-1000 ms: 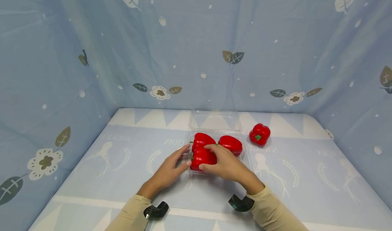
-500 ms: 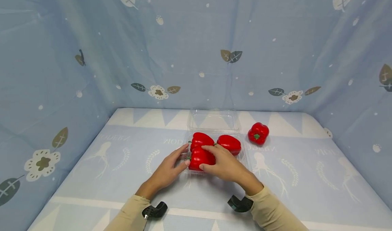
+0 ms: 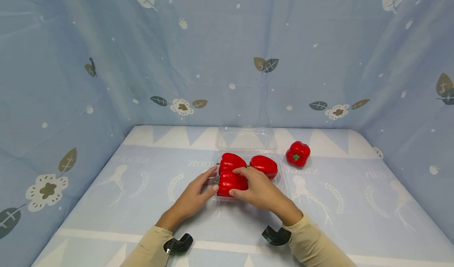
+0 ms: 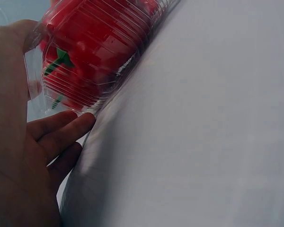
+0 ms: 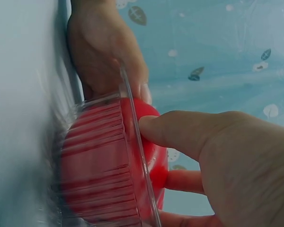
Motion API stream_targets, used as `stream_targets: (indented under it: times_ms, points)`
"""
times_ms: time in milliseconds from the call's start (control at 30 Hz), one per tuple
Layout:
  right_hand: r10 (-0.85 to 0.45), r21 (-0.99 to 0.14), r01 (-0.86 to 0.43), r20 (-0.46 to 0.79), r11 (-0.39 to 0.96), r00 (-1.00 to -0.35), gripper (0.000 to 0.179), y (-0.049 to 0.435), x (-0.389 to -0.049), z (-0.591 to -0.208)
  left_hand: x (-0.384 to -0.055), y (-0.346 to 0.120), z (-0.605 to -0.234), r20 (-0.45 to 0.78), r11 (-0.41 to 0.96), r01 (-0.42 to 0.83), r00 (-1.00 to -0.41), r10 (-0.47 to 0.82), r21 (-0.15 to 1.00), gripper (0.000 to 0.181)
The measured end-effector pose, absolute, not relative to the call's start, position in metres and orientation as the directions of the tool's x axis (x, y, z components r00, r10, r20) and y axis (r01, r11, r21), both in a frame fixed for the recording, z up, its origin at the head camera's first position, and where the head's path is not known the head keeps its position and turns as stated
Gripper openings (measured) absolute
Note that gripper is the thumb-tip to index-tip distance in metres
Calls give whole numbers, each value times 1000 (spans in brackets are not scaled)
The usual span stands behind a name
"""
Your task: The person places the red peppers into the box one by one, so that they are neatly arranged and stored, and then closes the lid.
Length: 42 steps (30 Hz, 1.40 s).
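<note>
Blue patterned curtain (image 3: 220, 42) behind a pale table (image 3: 117, 204), a clear box (image 3: 282, 182) on it.
The left hand (image 3: 191, 196), fingers loosely straight, lies against the box's left side; inside, the right hand (image 3: 261, 190) grips the near pepper (image 3: 232, 183); a loose pepper (image 3: 298, 154) sits to the right. A light squeeze, with the box steadied, seems wise. Only the wrist views clearly show ribbed walls (image 5: 97, 161).

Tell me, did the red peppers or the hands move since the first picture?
Nothing visibly moved; the whole scene only slid slightly left in view. The right hand still grips the front pepper, the left hand is still at the clear box, and the loose pepper stays outside.
</note>
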State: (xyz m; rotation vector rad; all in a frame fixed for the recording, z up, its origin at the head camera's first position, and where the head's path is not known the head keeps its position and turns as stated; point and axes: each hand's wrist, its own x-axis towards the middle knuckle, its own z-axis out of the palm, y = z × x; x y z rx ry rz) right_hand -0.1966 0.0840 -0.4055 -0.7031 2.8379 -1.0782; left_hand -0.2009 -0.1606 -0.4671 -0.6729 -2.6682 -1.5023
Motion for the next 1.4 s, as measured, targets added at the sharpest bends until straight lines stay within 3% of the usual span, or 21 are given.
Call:
stream_targets:
  times_ms: [400, 800, 1400]
  points:
    - [-418, -589, -424, 156, 688, -895, 59, 82, -196, -406, -201, -161, -467, 214, 442, 373, -904, 370, 816, 66]
    - [-402, -710, -337, 82, 619, -912, 61, 88, -199, -412, -200, -160, -465, 194, 459, 359, -910, 367, 813, 66]
    - [-427, -670, -382, 106, 636, -898, 61, 99, -198, -395, -201, -161, -468, 196, 460, 355, -913, 358, 814, 66]
